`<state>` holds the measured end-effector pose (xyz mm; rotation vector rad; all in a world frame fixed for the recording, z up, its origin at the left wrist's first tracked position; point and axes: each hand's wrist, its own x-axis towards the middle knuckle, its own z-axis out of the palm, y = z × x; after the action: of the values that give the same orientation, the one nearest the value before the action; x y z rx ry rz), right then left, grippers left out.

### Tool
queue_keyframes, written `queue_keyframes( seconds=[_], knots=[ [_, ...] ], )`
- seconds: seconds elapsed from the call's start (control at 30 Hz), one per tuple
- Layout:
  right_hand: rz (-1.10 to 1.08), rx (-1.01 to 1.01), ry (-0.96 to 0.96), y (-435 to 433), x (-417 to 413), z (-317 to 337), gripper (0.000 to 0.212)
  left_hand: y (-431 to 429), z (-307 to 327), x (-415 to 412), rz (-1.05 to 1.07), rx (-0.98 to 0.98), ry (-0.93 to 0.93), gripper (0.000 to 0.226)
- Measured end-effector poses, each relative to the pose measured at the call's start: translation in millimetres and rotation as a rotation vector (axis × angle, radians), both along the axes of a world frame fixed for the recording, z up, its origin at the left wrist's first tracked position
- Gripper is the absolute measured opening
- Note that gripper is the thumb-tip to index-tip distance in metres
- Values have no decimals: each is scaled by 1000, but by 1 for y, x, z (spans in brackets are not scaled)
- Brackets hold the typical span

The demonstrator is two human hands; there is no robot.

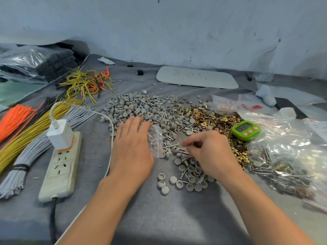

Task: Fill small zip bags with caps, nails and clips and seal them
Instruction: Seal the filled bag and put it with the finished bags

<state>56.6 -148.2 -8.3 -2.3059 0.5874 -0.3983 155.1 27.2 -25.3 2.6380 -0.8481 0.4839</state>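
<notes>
My left grip holding a small zip bag, contents unclear, my right grip pinching nails on the bench, filled bags at right

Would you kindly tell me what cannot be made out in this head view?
Head view:
Left hand: its back hides its grip on the small bag.
Right hand: curled, hiding whether it holds anything.
Timer: digits blurred.
Filled bags: cut off by the right edge.
</notes>
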Motion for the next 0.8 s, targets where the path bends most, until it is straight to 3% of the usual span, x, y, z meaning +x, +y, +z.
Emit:
queue_keyframes(
  seconds=[0.2, 0.37, 0.57, 0.8],
  knots=[
    [116, -118, 132, 8, -3, 0, 30, -3, -3, -1, -15, -92, 86, 66],
    [206, -354, 304, 5, -5, 3, 45, -6, -6, -3, -29, -139, 105, 64],
    [298, -538, 430, 8, -4, 10, 34, -6, -7, -2, -11, -149, 106, 60],
    [248, -473, 407, 4, -1, 10, 42, -8, -9, -4, -34, -164, 157, 58]
  ],
)
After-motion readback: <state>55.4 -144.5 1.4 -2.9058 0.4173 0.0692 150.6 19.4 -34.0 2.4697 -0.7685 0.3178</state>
